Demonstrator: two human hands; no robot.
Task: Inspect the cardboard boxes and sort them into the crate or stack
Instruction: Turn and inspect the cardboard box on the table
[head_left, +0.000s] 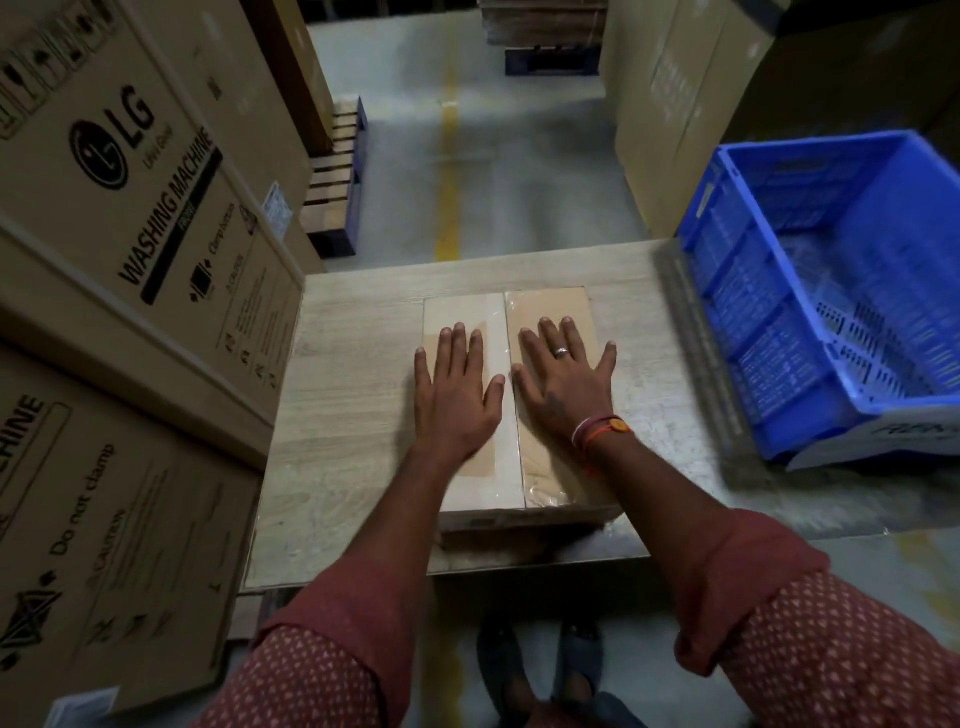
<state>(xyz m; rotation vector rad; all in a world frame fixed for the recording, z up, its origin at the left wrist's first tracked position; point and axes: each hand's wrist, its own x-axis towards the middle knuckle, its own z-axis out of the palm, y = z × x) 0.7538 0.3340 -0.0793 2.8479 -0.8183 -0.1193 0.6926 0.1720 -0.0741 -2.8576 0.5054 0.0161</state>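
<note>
A flat cardboard box (545, 312), taped along its middle seam and partly covered in clear film, lies on a pale wooden table (353, 415). My left hand (454, 392) rests palm down on the box's left half, fingers spread. My right hand (566, 376) lies flat on the right half, fingers apart, with a ring and wrist bands. Neither hand grips anything. A blue plastic crate (810, 291) stands tilted on the table's right side and looks empty.
Large washing machine cartons (130, 249) are stacked close on the left. Tall cartons (670, 119) stand beyond the crate at the right. Pallets (337, 176) and a concrete aisle with a yellow line (449, 156) lie ahead. My feet (545, 670) are under the table edge.
</note>
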